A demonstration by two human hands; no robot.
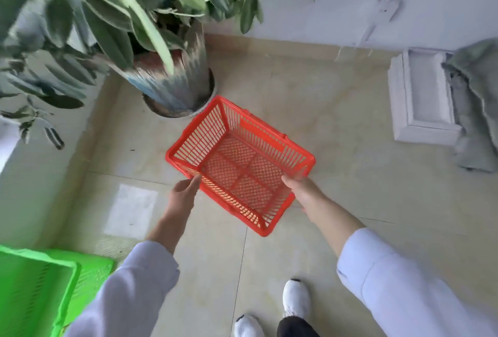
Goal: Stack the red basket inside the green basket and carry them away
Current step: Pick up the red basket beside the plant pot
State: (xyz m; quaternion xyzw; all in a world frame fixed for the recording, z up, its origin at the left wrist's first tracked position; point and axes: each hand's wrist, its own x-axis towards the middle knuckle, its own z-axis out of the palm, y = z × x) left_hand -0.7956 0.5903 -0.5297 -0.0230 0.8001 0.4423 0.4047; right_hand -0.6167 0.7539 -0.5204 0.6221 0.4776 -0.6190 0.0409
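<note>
Both hands are on the red basket [239, 164]. Right hand [299, 188] is closed over the near-right rim, fingers hooked inside. Left hand [183, 192] is loosely curled, fingertips touching the near-left rim; whether it truly grips, cannot tell. Basket appears lifted off the tiled floor [336, 110] and tilted, mouth toward the camera, empty. It sits just in front of the potted plant [172, 83], whose leaves overhang the upper left.

Green basket [37, 288] lies at the lower-left corner, well apart from the red one, partly cut off by the frame edge.

Step in hand, judged: carry red over to green and nest it. To do well: firm up the left-hand hold first, so the load is shared at opposite rims; level the basket; align long sides with green's; lower straight in, so the tapered walls slide rather than jam.

Materials: both baskets are moulded plastic, rectangular, with slotted walls, a lattice bottom on the red one, and a thick rolled rim. Likely light and slightly flexible. Floor is glossy beige tile, probably slippery. Motion blur softens the plant and green basket.
</note>
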